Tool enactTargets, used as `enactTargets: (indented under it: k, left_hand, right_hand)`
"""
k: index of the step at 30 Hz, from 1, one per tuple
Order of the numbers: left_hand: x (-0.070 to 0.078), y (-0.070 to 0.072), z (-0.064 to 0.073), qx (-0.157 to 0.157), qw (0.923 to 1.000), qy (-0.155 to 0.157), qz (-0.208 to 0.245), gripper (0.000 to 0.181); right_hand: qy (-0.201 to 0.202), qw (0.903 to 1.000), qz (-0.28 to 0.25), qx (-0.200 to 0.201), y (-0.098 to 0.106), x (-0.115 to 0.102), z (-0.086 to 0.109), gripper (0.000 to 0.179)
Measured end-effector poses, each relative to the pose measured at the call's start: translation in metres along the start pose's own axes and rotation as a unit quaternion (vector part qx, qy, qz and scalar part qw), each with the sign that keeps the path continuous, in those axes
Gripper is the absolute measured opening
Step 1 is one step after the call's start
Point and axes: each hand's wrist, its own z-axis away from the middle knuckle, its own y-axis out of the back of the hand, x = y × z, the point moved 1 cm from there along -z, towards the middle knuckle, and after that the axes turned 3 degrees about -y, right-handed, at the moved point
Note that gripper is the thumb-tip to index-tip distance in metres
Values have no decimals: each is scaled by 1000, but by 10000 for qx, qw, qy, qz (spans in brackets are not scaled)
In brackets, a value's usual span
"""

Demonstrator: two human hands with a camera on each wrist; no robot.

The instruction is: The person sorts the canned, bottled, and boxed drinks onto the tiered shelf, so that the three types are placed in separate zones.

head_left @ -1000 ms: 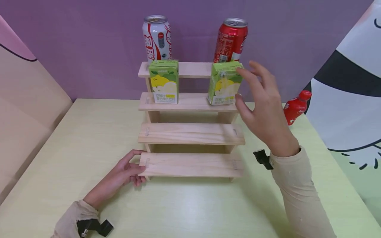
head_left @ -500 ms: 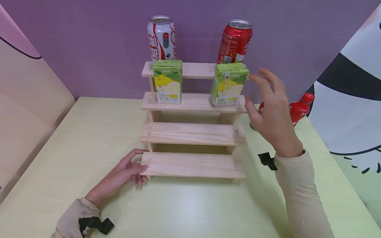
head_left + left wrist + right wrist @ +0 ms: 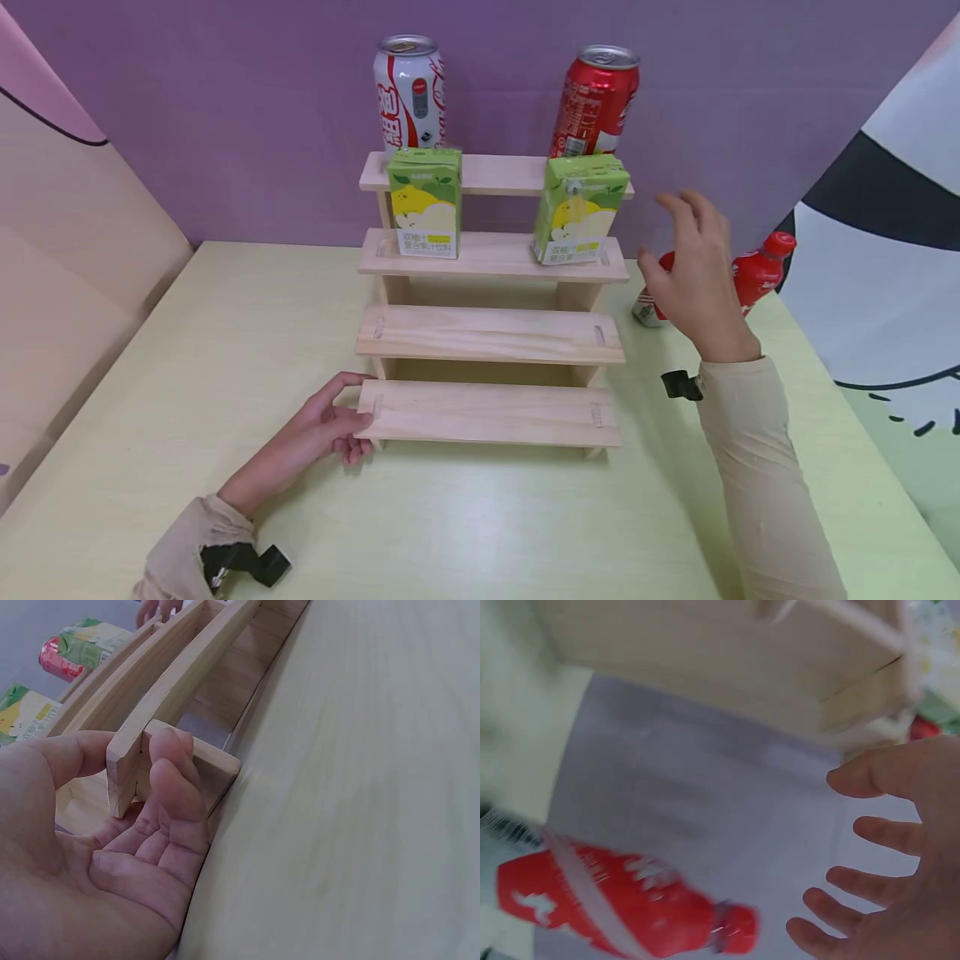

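Observation:
My left hand (image 3: 318, 429) grips the left end of the lowest step of a stepped wooden shelf (image 3: 487, 412). The left wrist view shows its fingers curled round that step's end (image 3: 127, 761). My right hand (image 3: 701, 283) hovers right of the shelf, fingers spread and holding nothing. Two green juice cartons, one at left (image 3: 425, 204) and one slightly turned at right (image 3: 581, 208), stand on the second step from the top. Behind them on the top step are a white cola can (image 3: 408, 96) and a red cola can (image 3: 596, 104). Nearest the right hand is a red-labelled bottle (image 3: 630, 900).
On the table (image 3: 480, 517), a red-capped bottle (image 3: 759, 271) and another red bottle (image 3: 648, 308) stand right of the shelf, partly hidden by the right hand. A purple backdrop (image 3: 262, 125) rises behind, and a pale panel (image 3: 75, 292) borders the left.
The right hand has drawn away from the right juice carton, going right and slightly down, uncovering a red bottle. The left hand still grips the step. The view has shifted slightly.

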Motion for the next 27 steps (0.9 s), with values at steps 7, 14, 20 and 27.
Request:
enactTargets:
  k: [7, 14, 20, 27]
  left_hand:
    - [1, -1, 0, 36, 10000, 37, -80, 44]
    - [0, -1, -1, 11, 9999, 13, -104, 44]
    - [0, -1, 1, 20, 9999, -8, -115, 44]
    - [0, 0, 2, 18, 9999, 1, -138, 45]
  right_hand:
    - [-688, 9963, 332, -402, -11, 35, -3, 75]
    - [-698, 9964, 281, -398, -26, 66, -4, 69]
    - [-739, 9969, 101, -236, -30, 73, -4, 70]
    - [-1196, 9926, -190, -135, -34, 79, -4, 90]
